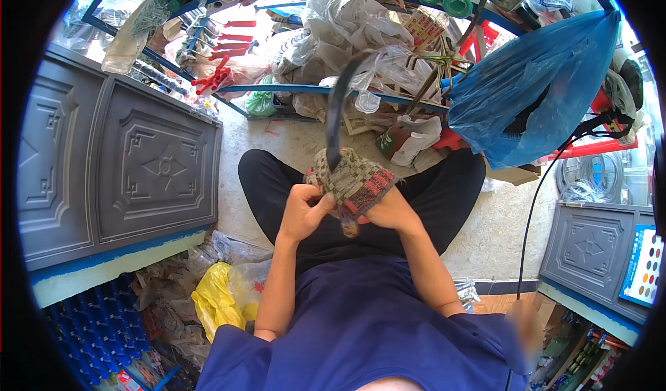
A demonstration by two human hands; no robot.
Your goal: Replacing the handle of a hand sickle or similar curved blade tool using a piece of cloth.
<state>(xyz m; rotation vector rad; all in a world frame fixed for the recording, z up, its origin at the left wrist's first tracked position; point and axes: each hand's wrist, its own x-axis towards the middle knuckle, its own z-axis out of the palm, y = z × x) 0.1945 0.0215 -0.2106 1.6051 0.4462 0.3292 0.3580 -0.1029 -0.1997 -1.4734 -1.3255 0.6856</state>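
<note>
A sickle with a dark curved blade rises from between my hands above my lap, its upper part blurred. Around its lower part lies a green-brown patterned cloth with a red band. My left hand is closed on the near left edge of this cloth, thumb on top. The cloth drapes over my right hand, whose fingers are hidden; it appears wrapped round the sickle's handle underneath. A brown rounded end, perhaps the handle's, pokes out below the cloth.
Ahead, a blue metal rack holds plastic bags and red-handled tools. A blue plastic bag hangs at right, close to a black cable. Grey panelled cabinets flank me. A yellow bag lies at lower left.
</note>
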